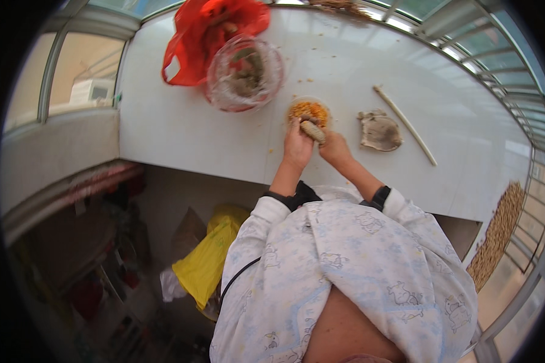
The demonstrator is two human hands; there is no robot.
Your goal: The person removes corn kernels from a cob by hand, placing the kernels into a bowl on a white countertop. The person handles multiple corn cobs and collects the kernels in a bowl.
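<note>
Both my hands meet over the near rim of a round bowl [309, 101] of orange-yellow corn kernels. My left hand [298, 146] is closed round what looks like a bare corn cob, brownish at its far end. My right hand [335, 149] is closed on the near end of a pale, kernel-less corn cob [312, 130]. The two cobs lie against each other, slanting across the bowl's edge. My fingers hide part of them, so I cannot tell exactly where one cob ends and the other begins.
On the white table [212, 145] stand a red plastic bag [191, 36] and a plastic-lined container [246, 75] at the far left. A greyish, ragged-edged piece [381, 131] and a pale stick [406, 124] lie right. Stray kernels dot the tabletop. A yellow bag [209, 257] sits below, left.
</note>
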